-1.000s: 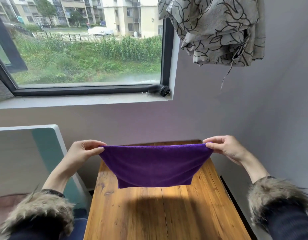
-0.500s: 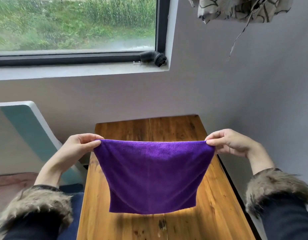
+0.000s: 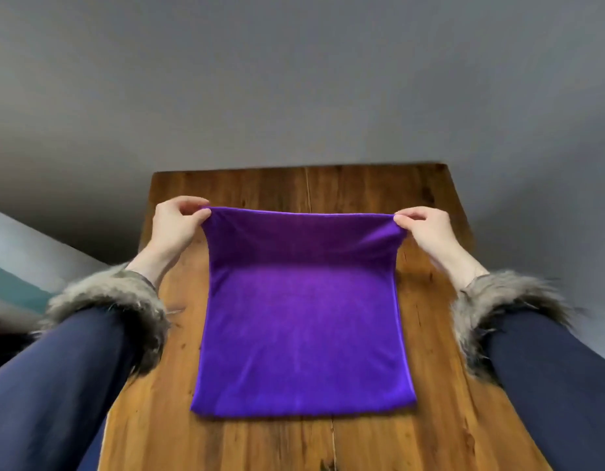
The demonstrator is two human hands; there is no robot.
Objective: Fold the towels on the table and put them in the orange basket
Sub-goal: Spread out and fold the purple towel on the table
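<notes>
A purple towel [image 3: 301, 321] lies with its near part flat on the wooden table [image 3: 440, 430]. Its far edge is raised a little above the wood. My left hand [image 3: 175, 226] pinches the far left corner between thumb and fingers. My right hand [image 3: 427, 229] pinches the far right corner the same way. The towel is stretched taut between the two hands. No orange basket is in view.
A grey wall [image 3: 294, 79] stands just behind the table's far end. A pale panel with a teal face [image 3: 19, 266] sits to the left, beside the table. Bare wood shows on both sides of the towel and in front of it.
The towel hung free in the air before; both hands have lowered it, and its lower part now lies flat on the table. The view has tilted down, so the window is out of frame.
</notes>
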